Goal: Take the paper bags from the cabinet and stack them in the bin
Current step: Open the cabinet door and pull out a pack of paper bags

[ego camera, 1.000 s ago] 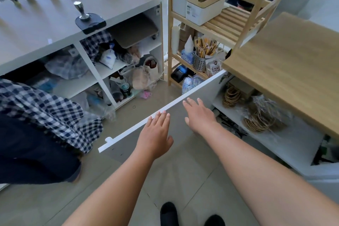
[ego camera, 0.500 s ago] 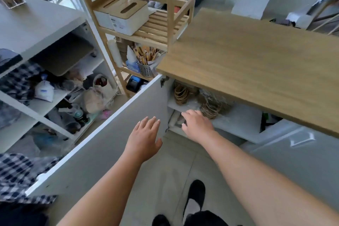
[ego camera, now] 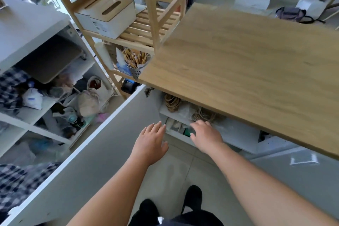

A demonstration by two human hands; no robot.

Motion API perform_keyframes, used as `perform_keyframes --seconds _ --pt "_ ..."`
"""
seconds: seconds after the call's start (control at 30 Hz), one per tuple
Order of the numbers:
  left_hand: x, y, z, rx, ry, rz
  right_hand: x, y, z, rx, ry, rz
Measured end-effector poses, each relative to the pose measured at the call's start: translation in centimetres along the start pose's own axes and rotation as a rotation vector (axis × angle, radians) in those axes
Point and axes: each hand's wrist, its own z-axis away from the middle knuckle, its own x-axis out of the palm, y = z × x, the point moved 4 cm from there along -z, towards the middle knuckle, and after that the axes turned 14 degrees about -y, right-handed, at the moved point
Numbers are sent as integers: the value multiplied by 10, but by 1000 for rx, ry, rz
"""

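The cabinet under the wooden countertop (ego camera: pixel 247 60) stands open, its grey door (ego camera: pixel 102 148) swung out to the left. On its white shelf (ego camera: pixel 236 130) lie bundles of twine handles (ego camera: pixel 171 102) in clear wrap. Below the shelf edge I see upright edges of stacked paper items (ego camera: pixel 177 126), too dim to name surely. My right hand (ego camera: pixel 206 135) reaches to the shelf front with fingers spread, touching or just above those items. Beside the door's inner face hovers my left hand (ego camera: pixel 151 141), fingers straight and holding nothing. No bin is visible.
A wooden rack (ego camera: pixel 146 24) with white tissue boxes (ego camera: pixel 113 18) and a metal cup of sticks (ego camera: pixel 136 64) stands behind the door. A white open shelving unit (ego camera: pixel 36 115) full of bags and bottles is at left. A person in a checked shirt (ego camera: pixel 20 181) crouches at lower left. My feet (ego camera: pixel 172 203) stand on the tile floor.
The view swung right and closer to the cabinet. The door now stands wide open. My right hand has reached in to the shelf front; my left hand followed alongside the door.
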Motion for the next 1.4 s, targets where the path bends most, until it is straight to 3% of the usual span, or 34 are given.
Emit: perform_keyframes --seconds 0.47,0.7,0.87,1.2,1.4 --pt "-2 -27 -65 244 -147 -96 24 12 -6 279 56 -219" --pt "3 -34 -96 281 -274 -54 38 28 -5 407 94 -379" --pt "8 -30 -122 205 -317 149 40 59 -11 460 133 -573" --pt "49 3 -207 -109 -263 894 65 153 -69 517 304 -1197" --pt "93 23 -258 -147 -321 1013 96 202 -116 481 275 -1329"
